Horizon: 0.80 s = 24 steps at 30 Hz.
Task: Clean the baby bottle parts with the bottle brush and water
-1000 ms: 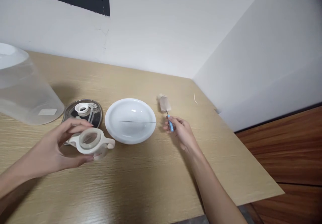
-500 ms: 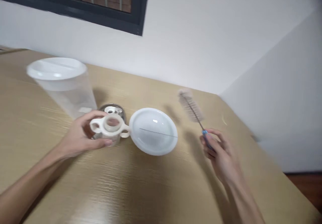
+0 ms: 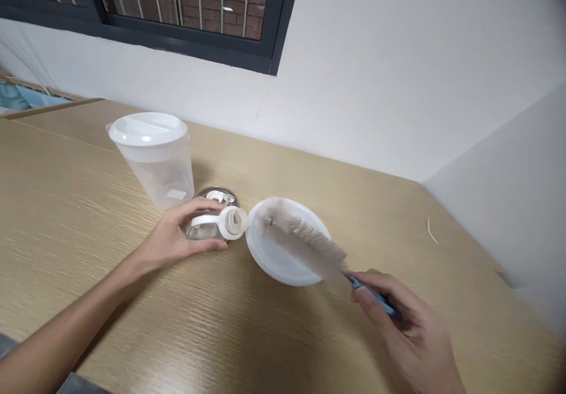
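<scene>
My left hand (image 3: 177, 235) is closed around a baby bottle (image 3: 213, 225) with white side handles. Its open mouth is tilted to the right, toward the brush. In my right hand (image 3: 409, 329) is a bottle brush (image 3: 305, 240), gripped by its blue handle. The pale bristles point left and hang over a white bowl (image 3: 289, 273), hiding part of it. Just behind the bottle sits a round metal dish (image 3: 236, 196) with small white parts (image 3: 220, 197) in it, partly covered by my left hand.
A translucent pitcher (image 3: 161, 170) with a white lid stands at the back left. The wooden table (image 3: 186, 335) meets a white wall (image 3: 354, 87) below a dark-framed window (image 3: 186, 40). A thin pale strip (image 3: 431, 230) lies at the right.
The brush has swung from upright to pointing left over the bowl. The bottle has tipped so its mouth faces right. The camera view has shifted left.
</scene>
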Tool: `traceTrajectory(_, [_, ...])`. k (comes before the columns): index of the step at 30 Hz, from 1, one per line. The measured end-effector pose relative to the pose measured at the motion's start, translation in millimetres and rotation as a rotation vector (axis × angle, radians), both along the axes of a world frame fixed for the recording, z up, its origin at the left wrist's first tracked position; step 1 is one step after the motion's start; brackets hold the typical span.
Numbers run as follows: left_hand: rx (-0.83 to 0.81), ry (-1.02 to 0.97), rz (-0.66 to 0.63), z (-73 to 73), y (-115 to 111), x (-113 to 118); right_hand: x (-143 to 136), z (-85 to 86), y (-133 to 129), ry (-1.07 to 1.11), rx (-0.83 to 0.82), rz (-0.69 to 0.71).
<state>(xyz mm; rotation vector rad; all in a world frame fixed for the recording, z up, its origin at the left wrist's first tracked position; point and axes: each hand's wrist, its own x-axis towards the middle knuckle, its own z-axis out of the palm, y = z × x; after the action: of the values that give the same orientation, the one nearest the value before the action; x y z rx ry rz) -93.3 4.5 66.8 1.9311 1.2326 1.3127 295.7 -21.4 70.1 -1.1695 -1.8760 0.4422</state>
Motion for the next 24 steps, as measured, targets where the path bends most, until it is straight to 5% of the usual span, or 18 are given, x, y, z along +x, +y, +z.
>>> traceTrajectory(24, [0.359, 0.236, -0.157, 8.6, -10, 4, -8, 11.9, -4, -0.169, 0.017, 0.205])
